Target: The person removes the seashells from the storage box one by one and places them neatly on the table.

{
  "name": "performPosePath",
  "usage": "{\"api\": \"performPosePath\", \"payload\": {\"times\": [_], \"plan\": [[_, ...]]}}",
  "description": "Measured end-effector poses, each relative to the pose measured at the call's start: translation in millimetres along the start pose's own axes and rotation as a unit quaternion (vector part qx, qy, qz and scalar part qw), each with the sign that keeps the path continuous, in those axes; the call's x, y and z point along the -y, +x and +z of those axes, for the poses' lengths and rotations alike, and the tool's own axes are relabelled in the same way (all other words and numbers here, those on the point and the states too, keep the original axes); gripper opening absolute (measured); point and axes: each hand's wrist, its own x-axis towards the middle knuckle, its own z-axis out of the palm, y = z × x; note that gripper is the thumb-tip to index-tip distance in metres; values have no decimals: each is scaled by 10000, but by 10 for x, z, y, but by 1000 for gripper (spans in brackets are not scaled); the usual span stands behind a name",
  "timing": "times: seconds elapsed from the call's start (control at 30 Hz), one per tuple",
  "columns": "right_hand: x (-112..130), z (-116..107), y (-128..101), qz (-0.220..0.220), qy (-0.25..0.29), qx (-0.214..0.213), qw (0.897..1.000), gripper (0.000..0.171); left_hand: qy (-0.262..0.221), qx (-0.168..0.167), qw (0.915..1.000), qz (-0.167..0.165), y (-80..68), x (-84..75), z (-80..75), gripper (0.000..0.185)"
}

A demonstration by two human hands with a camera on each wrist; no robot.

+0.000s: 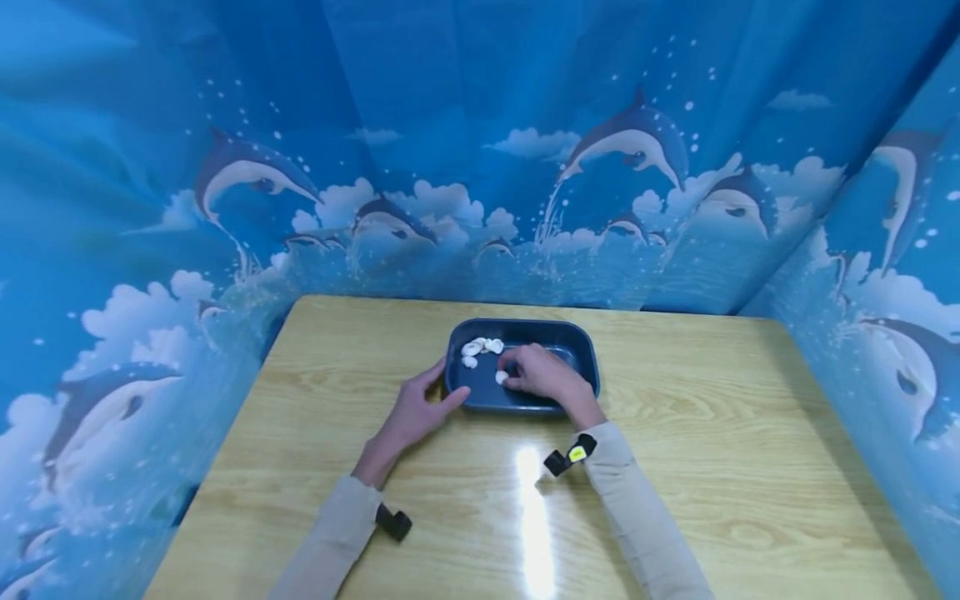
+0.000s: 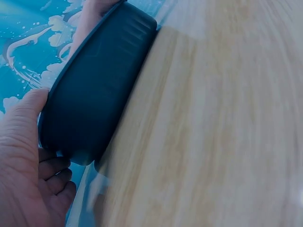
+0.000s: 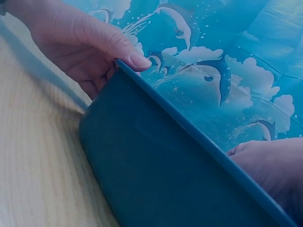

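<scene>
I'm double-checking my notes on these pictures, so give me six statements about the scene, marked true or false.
1. The left hand holds a dark blue tub at its edge. True.
2. The right hand is outside the tub. False: it reaches inside, pinching a small white piece.
3. The other white pieces lie toward the tub's left end. True.
4. The tub stands on a wood-grain table. True.
5. Both sleeves are black. False: they are beige.
6. The backdrop shows horses. False: dolphins.
</scene>
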Motion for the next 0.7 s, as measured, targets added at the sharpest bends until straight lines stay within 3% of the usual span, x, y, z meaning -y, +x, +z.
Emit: {"api": "performPosePath", "payload": {"times": [0.2, 0.5, 0.7], "plan": [[-13, -15, -2, -69, 236, 96, 9997, 24, -79, 2, 9999, -133, 3, -23, -2, 76], [-72, 19, 27, -249, 496, 5, 9985, 18, -187, 61, 9998, -42, 16, 39, -10, 76], [-36, 20, 36, -56, 434, 56, 9990, 20, -188, 48, 9998, -15, 9, 36, -14, 77]]}}
